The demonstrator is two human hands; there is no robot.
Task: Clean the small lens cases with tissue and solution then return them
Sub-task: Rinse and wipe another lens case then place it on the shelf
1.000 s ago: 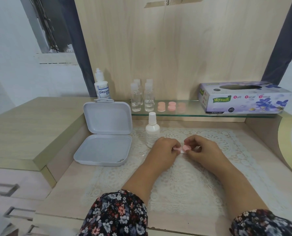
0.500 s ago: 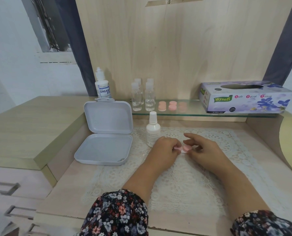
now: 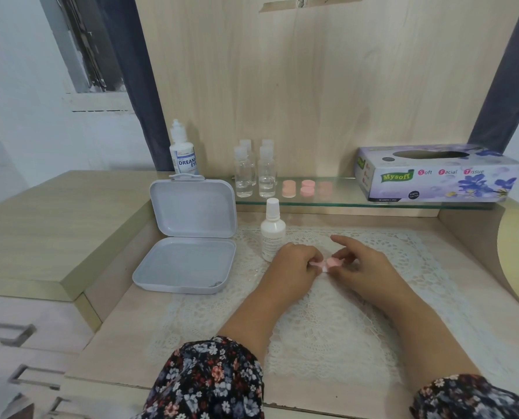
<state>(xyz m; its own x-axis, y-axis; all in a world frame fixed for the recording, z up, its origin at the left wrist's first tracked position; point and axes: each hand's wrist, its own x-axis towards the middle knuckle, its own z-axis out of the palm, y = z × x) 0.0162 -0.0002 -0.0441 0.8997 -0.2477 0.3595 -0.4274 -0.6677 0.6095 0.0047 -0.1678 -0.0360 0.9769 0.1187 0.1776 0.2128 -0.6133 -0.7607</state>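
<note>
A small pink lens case (image 3: 331, 262) sits between both hands, low over the lace mat (image 3: 328, 322). My left hand (image 3: 294, 267) grips its left end with curled fingers, and a bit of white tissue (image 3: 324, 269) shows under it. My right hand (image 3: 361, 264) pinches the right end, its index finger lifted straight. A white solution bottle (image 3: 272, 234) stands just behind my left hand. Three more pink lens cases (image 3: 307, 187) lie on the glass shelf (image 3: 337, 201).
An open grey plastic box (image 3: 188, 234) lies at the left of the mat. On the shelf stand several small clear bottles (image 3: 253, 173), a Dream Eye bottle (image 3: 183, 152) and a Mysoft tissue box (image 3: 436, 173). A raised wooden counter (image 3: 49, 231) borders the left.
My right index finger has lifted off the pink case and now points out straight. Both hands keep hold of the case at the same spot.
</note>
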